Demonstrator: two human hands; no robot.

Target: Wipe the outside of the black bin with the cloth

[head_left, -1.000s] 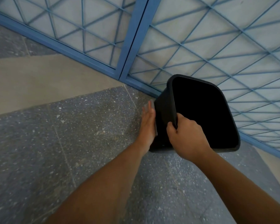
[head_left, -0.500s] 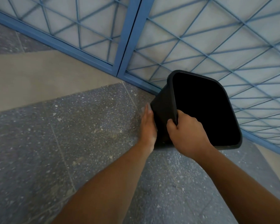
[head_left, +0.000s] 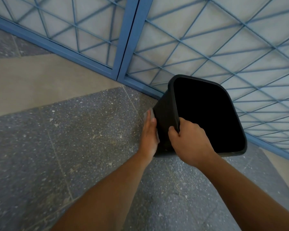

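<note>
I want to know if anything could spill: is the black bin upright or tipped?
Tipped. The black bin leans with its mouth facing the camera, right hand gripping its rim. The dark interior hides any contents.

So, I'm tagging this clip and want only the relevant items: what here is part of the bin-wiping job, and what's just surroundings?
In the job:
bin, tilted
cloth, pressed to the bin's side
left hand, flat on the cloth
right hand, gripping the bin's rim

Just surroundings:
blue lattice panels
speckled floor

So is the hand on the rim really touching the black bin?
Touching. The head view shows the right hand with its fingers curled over the black bin rim, thumb pressed on the outside wall.
</note>
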